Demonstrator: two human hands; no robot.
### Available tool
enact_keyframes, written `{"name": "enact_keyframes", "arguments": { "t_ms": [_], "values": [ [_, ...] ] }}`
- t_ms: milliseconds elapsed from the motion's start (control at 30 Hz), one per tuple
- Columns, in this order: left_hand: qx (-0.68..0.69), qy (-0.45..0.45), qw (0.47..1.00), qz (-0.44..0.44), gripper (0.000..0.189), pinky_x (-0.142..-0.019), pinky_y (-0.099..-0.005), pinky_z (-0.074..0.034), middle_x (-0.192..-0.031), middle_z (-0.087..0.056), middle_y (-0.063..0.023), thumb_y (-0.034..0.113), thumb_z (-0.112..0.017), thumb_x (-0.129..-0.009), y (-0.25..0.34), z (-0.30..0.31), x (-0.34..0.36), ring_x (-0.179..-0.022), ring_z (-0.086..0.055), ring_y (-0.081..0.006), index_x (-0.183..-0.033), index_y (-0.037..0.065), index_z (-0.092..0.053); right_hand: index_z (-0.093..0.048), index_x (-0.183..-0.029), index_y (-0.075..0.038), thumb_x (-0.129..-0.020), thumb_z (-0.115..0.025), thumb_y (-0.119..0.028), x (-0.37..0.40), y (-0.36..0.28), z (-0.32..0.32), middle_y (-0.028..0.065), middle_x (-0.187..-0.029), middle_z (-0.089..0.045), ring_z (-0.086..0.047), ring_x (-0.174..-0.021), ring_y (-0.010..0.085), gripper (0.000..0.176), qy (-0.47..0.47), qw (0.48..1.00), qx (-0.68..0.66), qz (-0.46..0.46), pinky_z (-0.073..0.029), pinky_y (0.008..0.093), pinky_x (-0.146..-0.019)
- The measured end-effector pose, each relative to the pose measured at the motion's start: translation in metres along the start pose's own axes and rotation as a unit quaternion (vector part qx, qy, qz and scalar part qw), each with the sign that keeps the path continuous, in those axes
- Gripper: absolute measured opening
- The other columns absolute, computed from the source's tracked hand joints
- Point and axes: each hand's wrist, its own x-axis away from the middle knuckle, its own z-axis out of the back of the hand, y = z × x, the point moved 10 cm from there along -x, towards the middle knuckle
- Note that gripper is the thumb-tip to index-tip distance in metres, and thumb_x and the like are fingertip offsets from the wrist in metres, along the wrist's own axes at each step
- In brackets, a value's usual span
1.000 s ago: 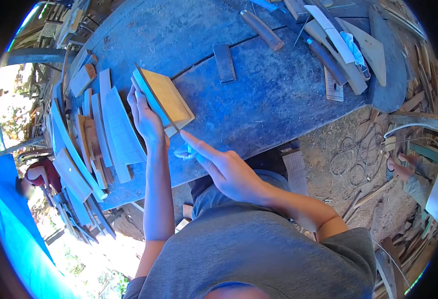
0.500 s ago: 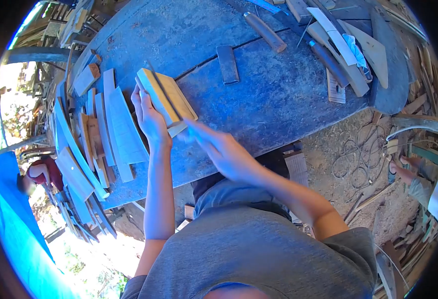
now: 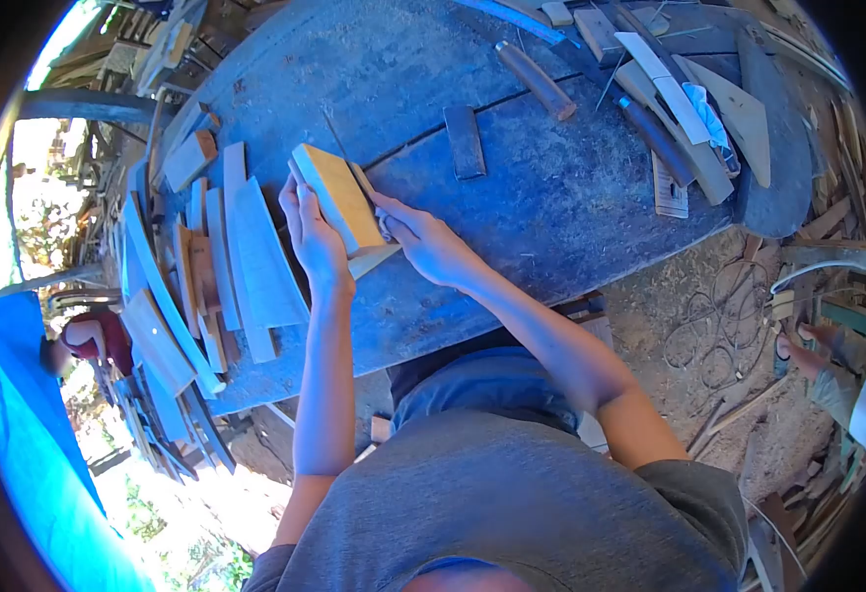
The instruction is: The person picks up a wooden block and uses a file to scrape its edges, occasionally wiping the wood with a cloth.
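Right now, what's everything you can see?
table: one, blue, centre
wood block: one, yellow, above table
thin tool: one, dark, by block
slab: one, dark, table's middle
rods: two, brown and dark, table right
wood pieces: many, mostly pale, both table sides
cord loops: several, dark, ground right
tarp: one, blue, far left
other people: two, red and grey clothes, side edges
left hand: one, bare, on block
right hand: one, bare, at tool
shirt: one, grey, bottom

From the wearer's head, we look forward and steeply down in one wide, round-edged view, the shirt (image 3: 512,493) nearest, the left hand (image 3: 322,252) and right hand (image 3: 435,249) beyond, the table (image 3: 561,197) reaching the far side.
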Motion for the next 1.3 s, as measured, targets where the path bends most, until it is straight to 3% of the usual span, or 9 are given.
{"name": "enact_keyframes", "arguments": {
  "t_ms": [167,267,400,633,700,767,967,1000,1300],
  "values": [
    [0.032,-0.006,0.999,0.006,0.041,-0.102,-0.0338,-0.041,-0.132,-0.051,-0.0108,0.022,-0.034,-0.105,0.008,-0.01,0.0,-0.121,-0.051,-0.0195,-0.142,0.006,-0.04,-0.037,-0.147,-0.006,-0.104,-0.04,-0.012,-0.006,0.008,0.006,0.0179,-0.124,-0.061,-0.062,-0.105,0.0243,0.044,-0.037,0.999,0.029,-0.004,-0.046,0.0336,-0.094],
    [-0.01,-0.005,1.0,0.003,0.043,-0.102,-0.0341,-0.042,-0.134,-0.051,-0.0113,0.021,-0.034,-0.105,0.003,-0.005,-0.011,-0.121,-0.052,-0.0203,-0.145,0.006,-0.038,-0.037,-0.146,-0.007,-0.104,-0.039,-0.013,-0.004,-0.006,0.011,0.0189,-0.123,-0.061,-0.064,-0.104,0.0271,0.042,-0.069,0.982,0.155,-0.083,-0.048,0.0365,-0.091],
    [0.017,-0.01,1.0,0.005,0.045,-0.104,-0.0343,-0.041,-0.137,-0.05,-0.0115,0.021,-0.033,-0.105,0.011,-0.012,-0.006,-0.123,-0.051,-0.0209,-0.147,0.007,-0.037,-0.038,-0.144,-0.008,-0.104,-0.039,-0.013,0.007,-0.025,0.02,0.0211,-0.122,-0.062,-0.066,-0.103,0.0306,0.041,-0.021,0.979,0.201,-0.038,-0.049,0.0385,-0.087],
    [0.004,0.001,1.0,0.007,0.046,-0.106,-0.0347,-0.04,-0.141,-0.048,-0.0109,0.022,-0.03,-0.105,0.016,-0.016,0.001,-0.128,-0.049,-0.0221,-0.149,0.007,-0.035,-0.035,-0.147,-0.014,-0.103,-0.04,-0.016,0.096,-0.083,0.006,0.0288,-0.099,-0.064,-0.066,-0.092,0.0432,0.044,0.028,0.998,-0.011,0.053,-0.05,0.0488,-0.076],
    [0.01,-0.004,0.999,0.039,0.047,-0.107,-0.0354,-0.039,-0.142,-0.047,-0.0115,0.023,-0.029,-0.106,0.012,-0.015,0.003,-0.128,-0.049,-0.0224,-0.149,0.007,-0.034,-0.035,-0.147,-0.013,-0.103,-0.04,-0.015,0.065,-0.076,0.008,0.0296,-0.104,-0.064,-0.065,-0.098,0.0439,0.045,0.027,0.998,0.004,0.063,-0.05,0.0487,-0.079],
    [0.014,-0.013,0.999,0.043,0.047,-0.107,-0.0359,-0.039,-0.144,-0.046,-0.0115,0.024,-0.028,-0.106,0.009,-0.014,0.003,-0.129,-0.048,-0.0223,-0.15,0.008,-0.033,-0.036,-0.148,-0.011,-0.105,-0.039,-0.011,0.035,-0.043,0.002,0.0182,-0.124,-0.062,-0.062,-0.11,0.0224,0.044,-0.044,0.99,0.044,-0.124,-0.047,0.0343,-0.091],
    [0.029,0.004,0.999,0.019,0.048,-0.108,-0.0354,-0.038,-0.146,-0.044,-0.011,0.023,-0.03,-0.106,0.008,-0.011,-0.001,-0.13,-0.047,-0.0219,-0.15,0.007,-0.034,-0.033,-0.149,-0.01,-0.104,-0.04,-0.01,0.088,-0.073,0.003,0.0203,-0.126,-0.061,-0.059,-0.12,0.0286,0.046,-0.023,0.999,0.005,-0.035,-0.045,0.0372,-0.098],
    [0.04,0.02,0.999,-0.006,0.045,-0.098,-0.0336,-0.045,-0.13,-0.055,-0.0083,0.023,-0.038,-0.103,0.007,-0.007,-0.004,-0.116,-0.056,-0.019,-0.144,0.006,-0.042,-0.033,-0.149,-0.01,-0.104,-0.04,-0.01,0.09,-0.069,0.001,0.0203,-0.126,-0.061,-0.059,-0.12,0.0286,0.046,-0.028,0.999,0.003,-0.045,-0.045,0.0372,-0.098],
    [0.046,0.022,0.999,0.007,0.046,-0.098,-0.0335,-0.045,-0.13,-0.054,-0.0078,0.024,-0.036,-0.104,0.005,-0.007,-0.003,-0.115,-0.056,-0.0183,-0.146,0.007,-0.04,-0.03,-0.151,-0.012,-0.103,-0.04,-0.007,0.047,-0.049,0.002,0.0239,-0.124,-0.061,-0.059,-0.119,0.0338,0.05,-0.051,0.993,0.026,-0.108,-0.045,0.0392,-0.098]
  ]
}}
